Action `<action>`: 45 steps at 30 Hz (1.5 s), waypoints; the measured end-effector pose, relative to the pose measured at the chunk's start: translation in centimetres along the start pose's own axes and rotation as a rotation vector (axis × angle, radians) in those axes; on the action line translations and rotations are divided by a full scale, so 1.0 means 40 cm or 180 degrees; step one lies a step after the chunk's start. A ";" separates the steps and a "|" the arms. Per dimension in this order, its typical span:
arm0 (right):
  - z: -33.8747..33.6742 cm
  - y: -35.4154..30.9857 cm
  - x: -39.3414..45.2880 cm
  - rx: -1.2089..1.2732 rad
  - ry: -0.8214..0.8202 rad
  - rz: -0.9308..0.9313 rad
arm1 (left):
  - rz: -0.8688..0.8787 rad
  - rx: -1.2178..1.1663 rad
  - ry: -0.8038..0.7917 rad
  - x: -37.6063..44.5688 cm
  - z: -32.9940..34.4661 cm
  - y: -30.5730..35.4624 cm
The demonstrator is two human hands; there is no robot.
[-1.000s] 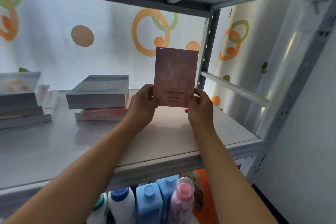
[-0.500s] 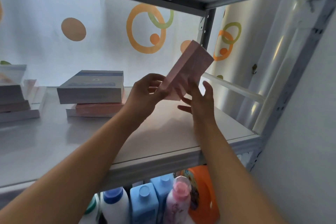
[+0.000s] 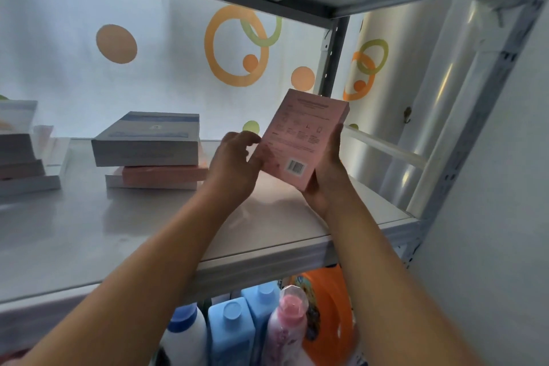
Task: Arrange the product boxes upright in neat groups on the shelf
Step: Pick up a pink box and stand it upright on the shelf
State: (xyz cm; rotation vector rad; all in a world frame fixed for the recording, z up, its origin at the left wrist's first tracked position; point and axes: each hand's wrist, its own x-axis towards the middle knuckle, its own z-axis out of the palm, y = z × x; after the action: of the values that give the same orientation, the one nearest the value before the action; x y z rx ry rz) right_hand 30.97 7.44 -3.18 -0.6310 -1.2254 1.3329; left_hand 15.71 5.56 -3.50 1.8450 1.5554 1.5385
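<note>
Turned since half a second ago, the pink box (image 3: 300, 140) now shows me its printed back and barcode, held above the shelf (image 3: 118, 232) at frame centre.

I see my right hand (image 3: 326, 175) gripping its lower right edge and my left hand (image 3: 234, 163) pinching its left edge. It is flat matte rectangular cardboard; its long axis tilts toward upper right. At middle left, a grey-blue box (image 3: 145, 140) lies flat on a pink one.

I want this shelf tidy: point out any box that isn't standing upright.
The grey-blue box lies flat on a flat pink box mid-shelf, the two skewed. Further boxes at the left edge are also stacked flat. The pink box in both hands is tilted, above the shelf.
</note>
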 end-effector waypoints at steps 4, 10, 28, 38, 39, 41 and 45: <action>-0.017 0.003 0.007 0.0268 0.0134 0.0211 | -0.0120 0.0122 -0.0067 0.004 -0.003 -0.001; -0.009 -0.002 0.011 0.0267 0.0171 0.0263 | -0.0190 0.0191 0.0087 -0.002 -0.014 0.006; -0.020 -0.019 -0.007 0.1627 -0.0291 0.0974 | 0.0080 0.0228 -0.0499 -0.022 0.003 0.024; -0.008 0.001 -0.031 0.0868 0.0352 0.0750 | 0.0291 0.0120 -0.0435 -0.026 0.008 0.022; -0.004 0.006 -0.032 0.0716 0.0477 0.0747 | 0.0291 0.0018 -0.0383 -0.022 0.006 0.023; -0.003 0.022 -0.028 0.0471 0.0709 0.0677 | 0.0252 -0.0353 -0.0370 -0.020 0.008 0.029; -0.003 0.033 -0.026 -0.0087 0.0813 0.0456 | 0.0089 -0.0642 -0.0467 -0.011 0.034 0.043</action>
State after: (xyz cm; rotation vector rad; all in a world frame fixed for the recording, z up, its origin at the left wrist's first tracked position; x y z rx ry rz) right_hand 30.78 6.79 -4.70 -0.8936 -1.0073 1.3086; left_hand 17.83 5.06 -3.00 1.8272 1.2662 1.4754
